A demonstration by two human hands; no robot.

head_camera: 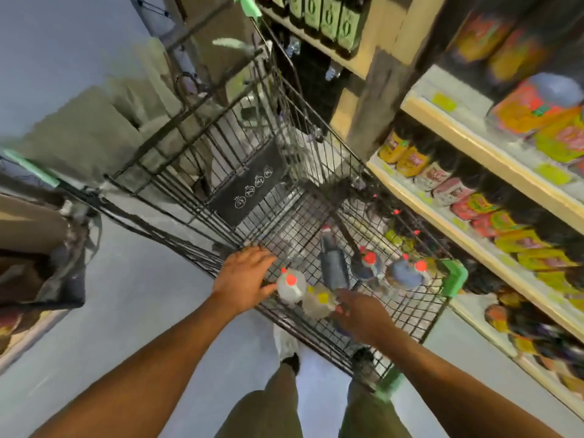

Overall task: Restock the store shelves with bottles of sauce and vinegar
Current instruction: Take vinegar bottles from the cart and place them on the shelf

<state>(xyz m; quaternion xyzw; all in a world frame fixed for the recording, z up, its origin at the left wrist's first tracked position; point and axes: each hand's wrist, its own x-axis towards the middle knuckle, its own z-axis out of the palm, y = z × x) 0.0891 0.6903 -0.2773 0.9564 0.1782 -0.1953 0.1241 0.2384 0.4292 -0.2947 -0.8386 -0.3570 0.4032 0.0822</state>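
A black wire shopping cart (202,172) stands in the aisle in front of me. Several bottles lie in its basket: a clear jug with a red cap (290,284), a pale bottle with a yellow cap (319,300), a dark bottle (331,263) and two dark red-capped bottles (366,263) (407,273). My left hand (245,276) is over the cart's near rim with fingers spread, its thumb beside the clear jug. My right hand (360,314) reaches into the basket next to the yellow-capped bottle; the view is blurred and its fingers are hard to make out.
Store shelves (474,216) full of colourful sauce bottles and packets run along the right. A higher shelf (322,17) at the top holds dark bottles with green labels. Another cart with a dark bag (63,267) stands at the left. Grey floor lies below; my legs show at the bottom.
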